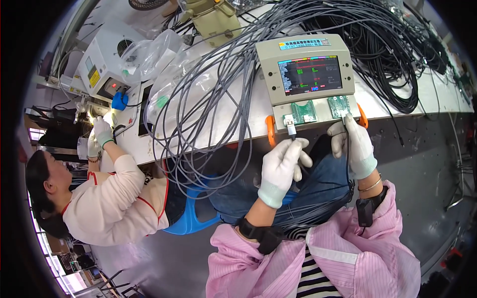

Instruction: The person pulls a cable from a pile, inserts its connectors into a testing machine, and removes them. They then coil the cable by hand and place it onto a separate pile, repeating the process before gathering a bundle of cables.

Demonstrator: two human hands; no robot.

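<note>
A beige cable tester (266,64) with a lit colour screen stands at the table's front edge, an orange clip at either side of its base. Two green circuit boards sit on its front ledge: a left board (304,113) and a right board (338,105). Both my hands wear white gloves. My left hand (280,171) pinches a black cable just below its silver connector (291,129), which meets the left board's socket. With my right hand (355,149) I grip the other cable end (344,118) at the right board; its plug is mostly hidden by my fingers.
Looped grey cables (203,124) spread over the white table (258,121) and hang past its edge. Black cable coils (382,59) lie at the back right. On the left, a gloved co-worker (109,198) works near a white machine (104,59); a blue stool (191,216) stands between us.
</note>
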